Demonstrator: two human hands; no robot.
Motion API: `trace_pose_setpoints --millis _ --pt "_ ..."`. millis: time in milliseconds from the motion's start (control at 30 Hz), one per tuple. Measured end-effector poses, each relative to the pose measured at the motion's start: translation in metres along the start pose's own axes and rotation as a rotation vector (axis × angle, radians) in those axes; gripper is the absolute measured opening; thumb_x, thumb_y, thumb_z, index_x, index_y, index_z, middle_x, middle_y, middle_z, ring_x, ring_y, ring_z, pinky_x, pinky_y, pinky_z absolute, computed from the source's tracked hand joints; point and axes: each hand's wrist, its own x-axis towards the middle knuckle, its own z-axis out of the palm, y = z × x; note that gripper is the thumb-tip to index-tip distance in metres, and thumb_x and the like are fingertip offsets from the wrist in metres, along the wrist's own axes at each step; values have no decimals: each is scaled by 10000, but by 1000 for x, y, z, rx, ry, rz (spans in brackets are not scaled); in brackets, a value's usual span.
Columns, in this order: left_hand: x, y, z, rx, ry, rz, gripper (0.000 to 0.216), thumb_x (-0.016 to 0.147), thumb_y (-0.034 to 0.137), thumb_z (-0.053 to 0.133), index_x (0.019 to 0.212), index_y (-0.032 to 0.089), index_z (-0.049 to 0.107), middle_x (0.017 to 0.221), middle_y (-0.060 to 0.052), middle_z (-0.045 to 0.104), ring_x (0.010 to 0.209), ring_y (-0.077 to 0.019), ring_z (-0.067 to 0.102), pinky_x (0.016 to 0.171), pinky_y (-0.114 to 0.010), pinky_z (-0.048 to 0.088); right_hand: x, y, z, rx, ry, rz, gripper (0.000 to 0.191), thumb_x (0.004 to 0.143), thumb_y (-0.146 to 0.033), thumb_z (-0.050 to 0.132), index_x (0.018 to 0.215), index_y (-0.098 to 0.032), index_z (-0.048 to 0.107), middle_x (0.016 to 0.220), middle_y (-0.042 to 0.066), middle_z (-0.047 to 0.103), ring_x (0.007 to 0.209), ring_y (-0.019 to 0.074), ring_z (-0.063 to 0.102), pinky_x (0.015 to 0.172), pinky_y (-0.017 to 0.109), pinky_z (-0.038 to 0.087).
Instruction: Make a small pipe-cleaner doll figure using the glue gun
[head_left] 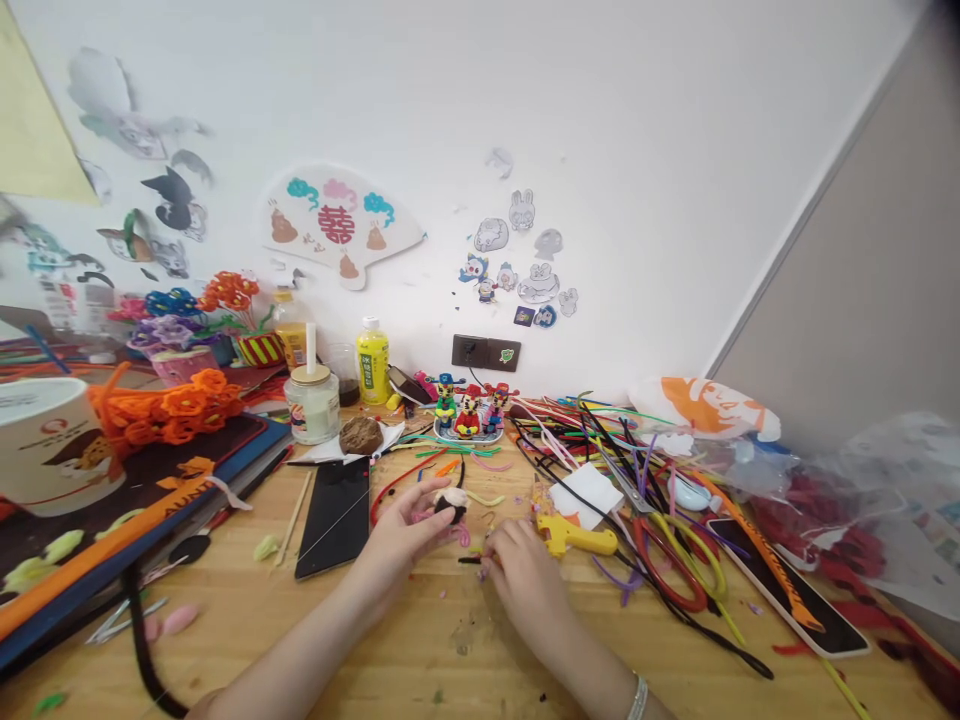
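Two bare hands work at the lower centre of the frame over a smooth, pale wood-grain surface. The left hand holds a small, fuzzy, rounded craft piece, cream and black with pink loops beneath, between thumb and fingers, near the centre. The right hand lies just to its right, fingers curled and close together beside a short black strip; whether they grip anything is too small to tell. A yellow plastic glue gun lies right of that hand, below a flat white paper sheet. Three colourful, fuzzy figurines stand at upper centre. Tangled, bendy chenille stems spread across the right; a slim, glossy black phone lies left of centre.
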Motion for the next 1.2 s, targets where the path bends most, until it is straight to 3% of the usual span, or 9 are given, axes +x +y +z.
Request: trace_pose_setpoints --millis 200,433,733,1000,1200 --pt "-6 -9 9 94 -44 -25 429 551 327 733 922 159 596 886 -58 667 785 -185 616 746 -309 484 1 2 -14 271 239 74 153 821 -138 419 705 -196 500 720 20 543 698 164 486 637 270 377" --pt "-16 -11 17 32 -29 -90 457 537 317 741 953 195 597 912 -41 650 802 -193 617 756 -320 482 -3 -8 -22 566 366 199 133 818 -245 442 722 -197 520 693 9 537 667 146 497 616 246 395" --pt "-27 -16 23 -3 -45 -105 361 597 343 702 908 189 604 991 -64 643 911 -217 584 769 -335 487 -5 -12 -12 726 299 243 69 773 -219 487 735 -187 535 719 17 565 687 148 528 634 249 418" --pt "-30 -12 28 16 -6 -84 294 573 356 710 793 189 612 872 -28 667 833 -201 594 725 -336 500 -4 -14 -15 702 315 170 52 725 -166 528 686 -185 556 723 22 574 721 155 535 670 273 434" --pt "-30 -12 28 32 -12 -73 278 583 351 706 773 179 597 816 -19 660 776 -175 593 689 -289 489 -3 -13 -15 815 277 247 71 727 -191 530 783 -179 572 765 32 593 723 159 556 663 272 452"
